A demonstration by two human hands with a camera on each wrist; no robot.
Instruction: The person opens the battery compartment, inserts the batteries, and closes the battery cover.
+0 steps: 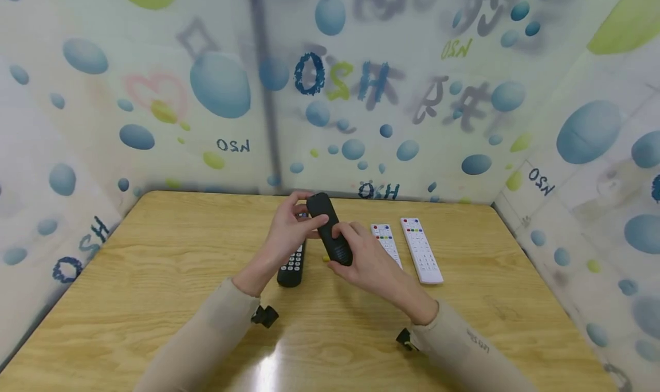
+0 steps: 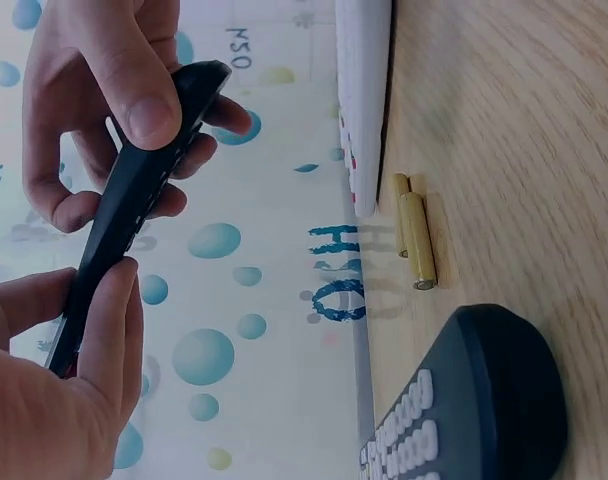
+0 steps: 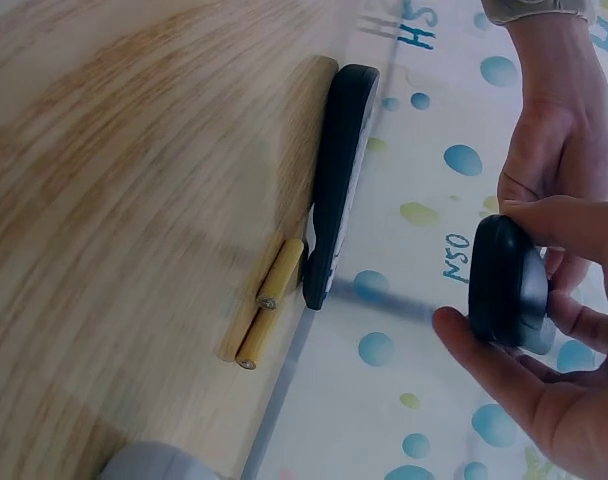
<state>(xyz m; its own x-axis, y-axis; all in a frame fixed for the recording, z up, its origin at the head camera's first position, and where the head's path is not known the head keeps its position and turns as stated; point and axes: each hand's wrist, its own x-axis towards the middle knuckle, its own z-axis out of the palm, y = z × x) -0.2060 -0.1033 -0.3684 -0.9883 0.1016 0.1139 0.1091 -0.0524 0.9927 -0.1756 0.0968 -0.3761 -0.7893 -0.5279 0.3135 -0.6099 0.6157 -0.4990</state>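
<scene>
A black remote control (image 1: 337,249) is held up above the table, tilted, its plain back toward the head camera. My left hand (image 1: 286,228) pinches its far end between thumb and fingers. Around its near end curl the thumb and fingers of my right hand (image 1: 368,257). Two yellow batteries (image 2: 419,240) lie side by side on the table below; the head view shows only a bit of them beside the held remote. A second black remote (image 1: 291,274) with white buttons lies beneath my left hand, partly covered by it.
To the right on the wooden table (image 1: 154,266) lie two white remotes (image 1: 421,251), one partly hidden behind my right hand. A patterned wall covering (image 1: 222,168) with blue and green spots rises at the table's back and sides.
</scene>
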